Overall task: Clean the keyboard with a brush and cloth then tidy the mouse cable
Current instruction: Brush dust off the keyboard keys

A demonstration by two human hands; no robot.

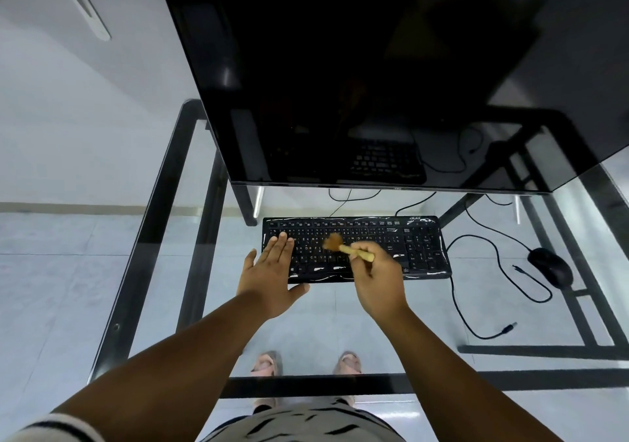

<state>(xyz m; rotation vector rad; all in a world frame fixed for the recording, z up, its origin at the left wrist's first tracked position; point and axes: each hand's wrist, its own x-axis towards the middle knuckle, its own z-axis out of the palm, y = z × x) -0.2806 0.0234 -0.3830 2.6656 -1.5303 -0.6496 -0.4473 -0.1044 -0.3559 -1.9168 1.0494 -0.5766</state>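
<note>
A black keyboard (418, 247) lies on the glass desk (340, 312) below the monitor. My right hand (379, 280) grips a small wooden brush (354, 251) whose brown bristles rest blurred on the middle keys. My left hand (270, 271) lies flat with fingers spread on the keyboard's left end. A black mouse (549, 266) sits to the right, its cable (483, 261) looping loosely across the glass to a free plug. No cloth is in view.
A large dark monitor (374, 74) looms over the back of the desk. The desk's black frame (153, 237) runs along the left and front edges. Other thin cables trail behind the keyboard. My feet show through the glass.
</note>
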